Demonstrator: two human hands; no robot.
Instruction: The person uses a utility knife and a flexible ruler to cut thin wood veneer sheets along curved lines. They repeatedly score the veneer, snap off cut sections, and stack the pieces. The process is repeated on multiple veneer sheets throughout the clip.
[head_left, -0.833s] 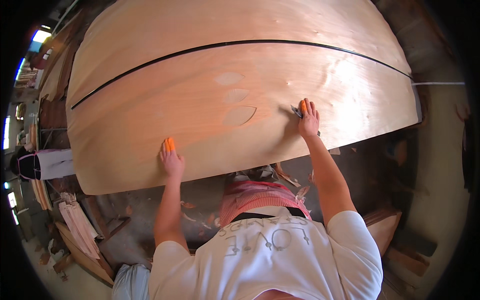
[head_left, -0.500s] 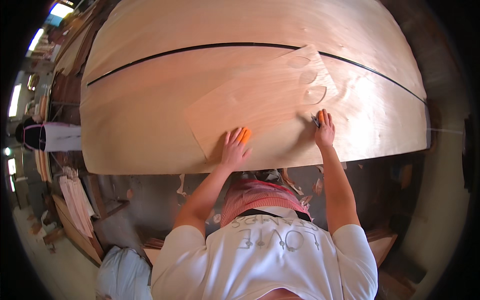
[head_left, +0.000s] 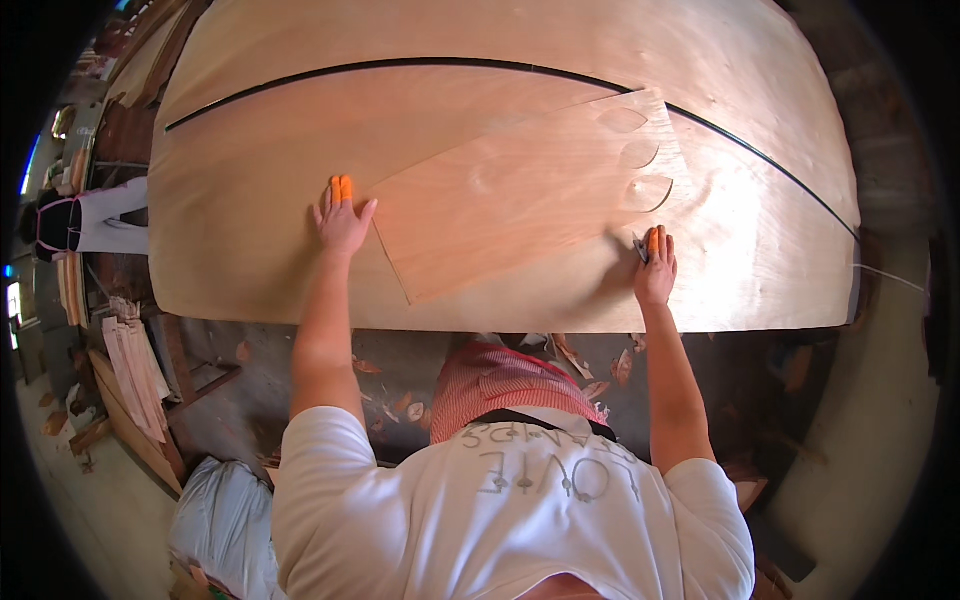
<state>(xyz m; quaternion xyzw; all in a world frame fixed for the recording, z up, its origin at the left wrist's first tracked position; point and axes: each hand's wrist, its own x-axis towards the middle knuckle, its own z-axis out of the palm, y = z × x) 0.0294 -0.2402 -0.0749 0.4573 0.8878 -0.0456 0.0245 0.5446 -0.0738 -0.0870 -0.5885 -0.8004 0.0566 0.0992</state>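
Observation:
A small piece of thin wood veneer (head_left: 500,195) lies aslant on a much larger pale wood sheet (head_left: 260,240). Along its right end run leaf-shaped outlines (head_left: 638,155); the nearest shows a dark open gap on one side. My left hand (head_left: 343,228), with orange covers on two fingers, rests spread on the large sheet just beyond the veneer's left end. It holds nothing. Below the leaf outlines, my right hand (head_left: 656,275) grips a small dark metal cutting tool (head_left: 640,246), whose exact kind I cannot make out. One orange finger cover shows there.
A long black strip (head_left: 430,62) curves across the large sheet, passing by the veneer's far corner. Another person (head_left: 100,220) is at the left edge. Wood strips (head_left: 135,375) and a pale sack (head_left: 225,520) stand at lower left. Leaf-shaped scraps (head_left: 597,390) litter the floor.
My left hand has moved left and away from me, off the veneer's near edge onto the large sheet. My right hand keeps the tool near the same spot. The view has shifted slightly.

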